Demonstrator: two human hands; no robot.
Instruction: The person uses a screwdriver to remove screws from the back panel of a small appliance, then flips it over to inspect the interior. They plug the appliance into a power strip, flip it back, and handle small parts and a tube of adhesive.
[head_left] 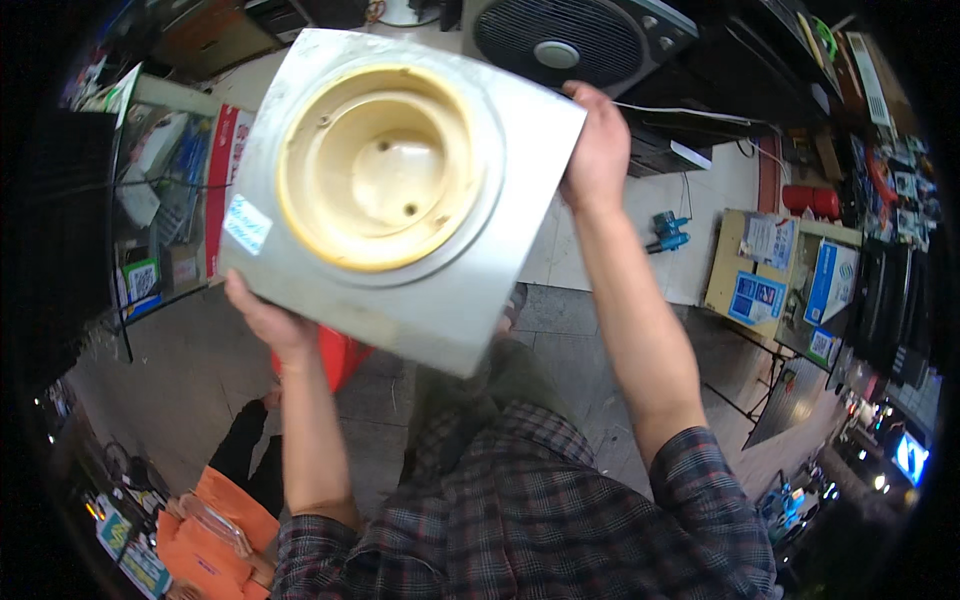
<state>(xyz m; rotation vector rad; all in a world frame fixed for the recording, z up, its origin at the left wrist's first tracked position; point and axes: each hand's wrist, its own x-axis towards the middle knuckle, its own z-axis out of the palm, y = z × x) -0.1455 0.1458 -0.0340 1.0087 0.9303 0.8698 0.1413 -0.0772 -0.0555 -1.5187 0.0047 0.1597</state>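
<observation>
Up in front of me, both hands hold a square silver-grey appliance body (525,130) in a tilted position. Set into its face is a round cream-coloured bowl (400,180) with a raised rim and small holes in its floor. A white label with blue handwriting (247,225) sticks to the left corner. My left hand (265,315) grips the lower left edge, its thumb on the face and its other fingers hidden underneath. At the right edge, near the upper corner, my right hand (600,150) is closed around the side. The underside is out of sight.
A large dark box fan (555,50) stands beyond the appliance. Glass-fronted counters flank me at left (165,190) and right (780,275). A blue power tool (668,232) lies on the floor. Something red (342,358) is behind my left forearm. A person in orange (215,525) is at lower left.
</observation>
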